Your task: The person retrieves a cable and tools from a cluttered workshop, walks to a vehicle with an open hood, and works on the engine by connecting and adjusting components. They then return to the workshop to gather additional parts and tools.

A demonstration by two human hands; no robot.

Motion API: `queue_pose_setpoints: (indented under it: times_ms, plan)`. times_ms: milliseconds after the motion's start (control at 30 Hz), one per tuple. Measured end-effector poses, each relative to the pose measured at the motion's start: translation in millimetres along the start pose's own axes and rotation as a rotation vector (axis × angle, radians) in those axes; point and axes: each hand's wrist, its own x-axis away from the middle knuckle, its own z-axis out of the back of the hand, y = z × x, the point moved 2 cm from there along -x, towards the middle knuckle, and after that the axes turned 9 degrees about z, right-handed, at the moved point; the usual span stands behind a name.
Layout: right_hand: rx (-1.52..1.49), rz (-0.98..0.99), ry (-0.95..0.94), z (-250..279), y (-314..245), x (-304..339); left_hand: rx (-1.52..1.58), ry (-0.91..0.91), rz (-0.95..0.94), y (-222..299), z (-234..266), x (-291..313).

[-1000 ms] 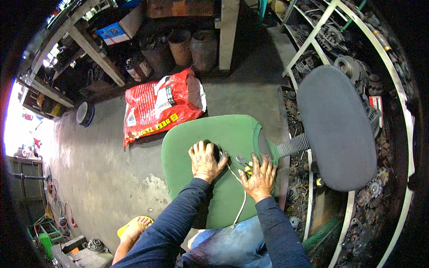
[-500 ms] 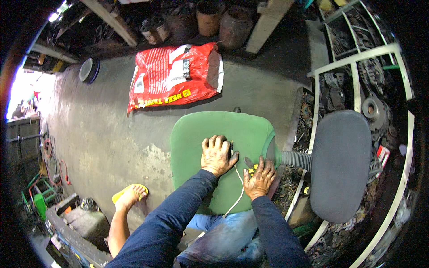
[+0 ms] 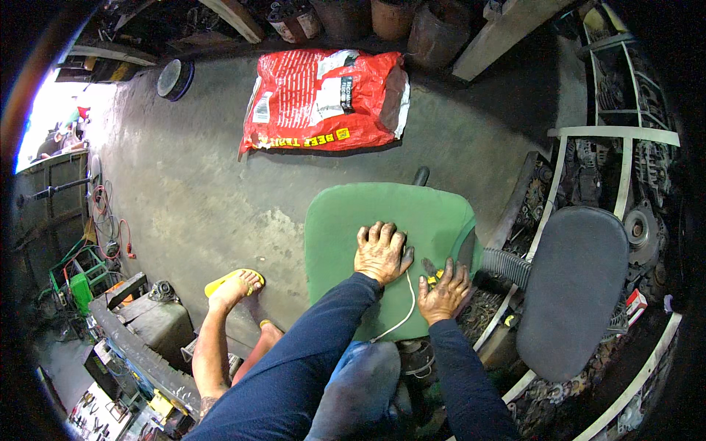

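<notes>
A green padded chair seat (image 3: 338, 220) lies in front of me, with both my hands resting on it. My left hand (image 3: 382, 256) lies palm down near its middle, fingers stretched out and a little spread. A thin white cord (image 3: 407, 312) runs from beside my left thumb down to the seat's near edge. At the right side of the seat, my right hand (image 3: 445, 294) lies flat, fingers extended, over a yellow-and-black hand tool (image 3: 434, 278). Most of that tool is hidden, so its kind is unclear. A dark grey backrest (image 3: 573, 294) joins the seat through a ribbed black sleeve (image 3: 506, 267).
A red sack (image 3: 316, 103) lies on the concrete floor (image 3: 198, 198) beyond the seat. Another person's foot in a yellow flip-flop (image 3: 235, 285) is at the left. Metal racks (image 3: 625, 169) full of greasy parts stand at the right. Buckets (image 3: 439, 33) line the back.
The whole view has shifted, with the seat and sack now farther right. More of the other person's legs shows. My hands keep nearly the same places on the seat; my jeans-clad leg has shifted.
</notes>
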Motion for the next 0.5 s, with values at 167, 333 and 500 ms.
queue_pose_setpoints:
  times_ms: [167, 333, 500]
  plan:
    - [0.039, 0.012, -0.024, 1.5, -0.2, -0.5, 0.021, 0.012, -0.008, -2.3, -2.8, -1.0]
    - [0.056, 0.032, -0.027, -1.3, 0.0, 0.4, 0.056, -0.057, 0.009, -6.5, -4.9, 0.3]
    - [0.048, 0.046, 0.030, -6.0, 0.3, 0.9, 0.099, -0.025, -0.010, -9.2, -5.7, 1.1]
